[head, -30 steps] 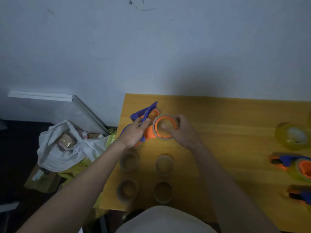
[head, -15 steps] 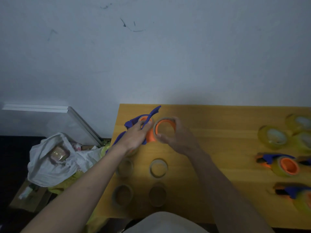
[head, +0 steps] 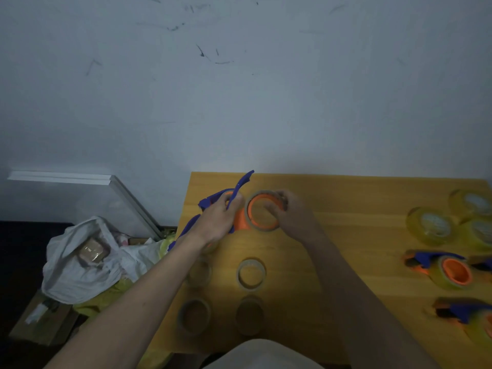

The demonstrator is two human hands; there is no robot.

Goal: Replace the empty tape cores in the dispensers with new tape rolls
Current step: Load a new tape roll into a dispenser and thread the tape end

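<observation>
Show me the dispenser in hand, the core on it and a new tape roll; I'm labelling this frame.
dispenser (head: 241, 183), head view, blue arm.
core (head: 250, 225), head view, cardboard rim.
new tape roll (head: 430, 226), head view, its middle.

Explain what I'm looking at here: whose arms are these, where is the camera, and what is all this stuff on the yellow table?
The single picture comes from a camera worn on a person's head, looking down at their own bare arms. The left hand grips a blue and orange plastic tape dispenser. The right hand pinches a brown cardboard tape core sitting around the dispenser's orange hub. On the yellow wooden table lie loose empty cardboard cores nearer the person, fresh yellowish clear tape rolls at right, and further dispensers carrying tape below them.
</observation>
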